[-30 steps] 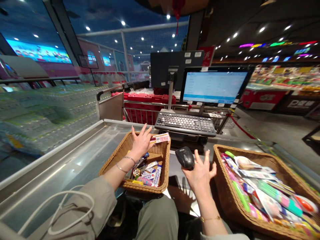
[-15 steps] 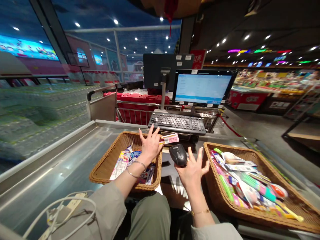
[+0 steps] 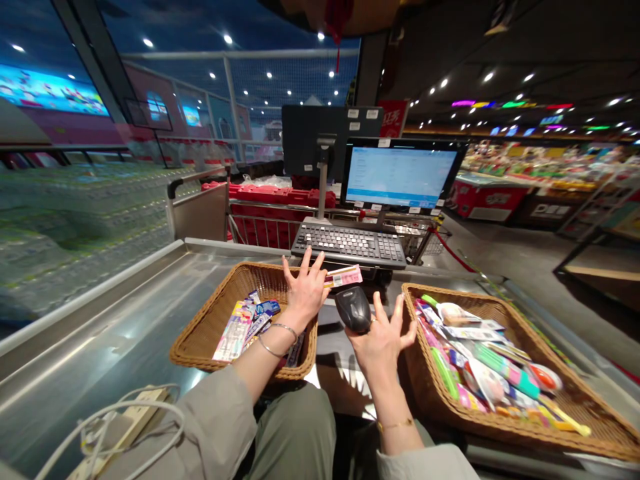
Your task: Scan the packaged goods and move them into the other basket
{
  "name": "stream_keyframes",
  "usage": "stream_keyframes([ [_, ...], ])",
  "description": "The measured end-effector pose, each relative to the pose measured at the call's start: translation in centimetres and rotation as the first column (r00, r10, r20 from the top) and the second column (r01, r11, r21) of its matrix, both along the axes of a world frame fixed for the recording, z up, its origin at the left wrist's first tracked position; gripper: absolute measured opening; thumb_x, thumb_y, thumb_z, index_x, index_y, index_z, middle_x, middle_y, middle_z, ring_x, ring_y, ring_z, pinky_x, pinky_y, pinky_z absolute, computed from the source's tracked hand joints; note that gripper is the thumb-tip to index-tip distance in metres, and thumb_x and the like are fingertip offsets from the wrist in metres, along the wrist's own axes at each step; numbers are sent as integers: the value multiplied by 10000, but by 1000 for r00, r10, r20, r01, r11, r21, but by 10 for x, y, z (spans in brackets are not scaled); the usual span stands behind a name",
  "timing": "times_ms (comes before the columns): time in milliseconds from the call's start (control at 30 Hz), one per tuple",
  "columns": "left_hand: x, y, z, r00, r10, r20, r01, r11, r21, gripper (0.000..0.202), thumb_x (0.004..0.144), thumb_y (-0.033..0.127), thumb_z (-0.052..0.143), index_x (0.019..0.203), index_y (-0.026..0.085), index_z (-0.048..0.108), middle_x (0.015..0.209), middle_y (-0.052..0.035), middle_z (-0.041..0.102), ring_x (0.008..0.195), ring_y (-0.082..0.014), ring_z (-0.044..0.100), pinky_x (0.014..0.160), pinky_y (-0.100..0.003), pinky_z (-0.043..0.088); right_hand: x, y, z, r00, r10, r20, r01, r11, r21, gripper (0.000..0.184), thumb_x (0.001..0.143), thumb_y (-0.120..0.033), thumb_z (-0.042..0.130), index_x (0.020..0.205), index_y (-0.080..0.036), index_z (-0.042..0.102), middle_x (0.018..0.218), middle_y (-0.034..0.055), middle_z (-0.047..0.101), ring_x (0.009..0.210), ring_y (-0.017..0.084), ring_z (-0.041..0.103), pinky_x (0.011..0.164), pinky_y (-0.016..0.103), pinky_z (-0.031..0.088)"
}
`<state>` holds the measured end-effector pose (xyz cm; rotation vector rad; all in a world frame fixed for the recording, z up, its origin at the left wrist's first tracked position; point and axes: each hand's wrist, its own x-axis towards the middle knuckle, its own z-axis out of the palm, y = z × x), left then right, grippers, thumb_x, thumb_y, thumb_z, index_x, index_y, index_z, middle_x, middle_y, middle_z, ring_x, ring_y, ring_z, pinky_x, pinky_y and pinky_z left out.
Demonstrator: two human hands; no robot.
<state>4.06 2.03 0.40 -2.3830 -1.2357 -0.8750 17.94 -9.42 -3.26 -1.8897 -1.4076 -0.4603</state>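
Note:
My left hand [image 3: 306,292] is over the right rim of the left wicker basket [image 3: 200,327], fingers partly spread. It holds a slim pink-and-white package [image 3: 345,275] that juts out to the right; the grip itself is hidden behind the hand. In my right hand [image 3: 379,343] is a black barcode scanner [image 3: 353,309], its head tilted toward the package and its handle out of sight. Several fingers of that hand stretch away from the scanner. Inside the left basket lie small packaged goods [image 3: 234,330], partly covered by my left forearm.
A larger wicker basket [image 3: 505,303] full of colourful packaged items stands on the right. Behind my hands are a keyboard [image 3: 350,243] and a lit monitor [image 3: 403,175]. A power strip [image 3: 133,420] with white cables lies on the metal counter [image 3: 125,310] at lower left.
My left hand has moved slightly right with the package, closer to the scanner head. My right hand keeps its hold on the scanner. The whole view has shifted a little.

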Motion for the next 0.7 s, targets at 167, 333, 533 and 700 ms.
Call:
stream_keyframes([
  [167, 0, 0, 0, 1000, 17, -19, -17, 1000, -17, 272, 887, 260, 622, 1149, 226, 688, 1574, -86, 405, 1518, -398, 190, 1121, -793, -138, 0, 0, 0, 1000, 1, -1, -1, 1000, 19, 215, 798, -360, 641, 922, -222, 750, 1388, 88, 610, 1485, 405, 218, 1112, 683, 83],
  [333, 1, -1, -1, 999, 19, -29, -19, 1000, -10, 273, 878, 245, 622, 1143, 235, 690, 1583, -80, 388, 1524, -400, 156, 1121, -794, -135, 0, 0, -1, 1000, 2, 6, -2, 1000, 31, 223, 805, -395, 638, 907, -228, 746, 1373, 79, 622, 1484, 403, 223, 1113, 684, 77],
  [533, 3, -1, -1, 999, 9, -37, -9, 1000, -3, 261, 873, 261, 641, 1128, 233, 687, 1585, -82, 381, 1523, -396, 168, 1121, -779, -161, -1, 0, 1, 1000, 4, 1, -4, 998, 59, 216, 810, -398, 627, 866, -224, 742, 1348, 80, 641, 1476, 398, 246, 1119, 671, 76],
  [700, 5, -2, 1, 999, 6, -41, -6, 1000, -6, 257, 875, 265, 647, 1128, 231, 679, 1591, -81, 364, 1526, -395, 147, 1113, -771, -185, 1, 2, -2, 1000, 18, -3, -18, 997, 72, 221, 811, -403, 623, 861, -224, 743, 1317, 95, 659, 1471, 402, 255, 1112, 674, 68],
])
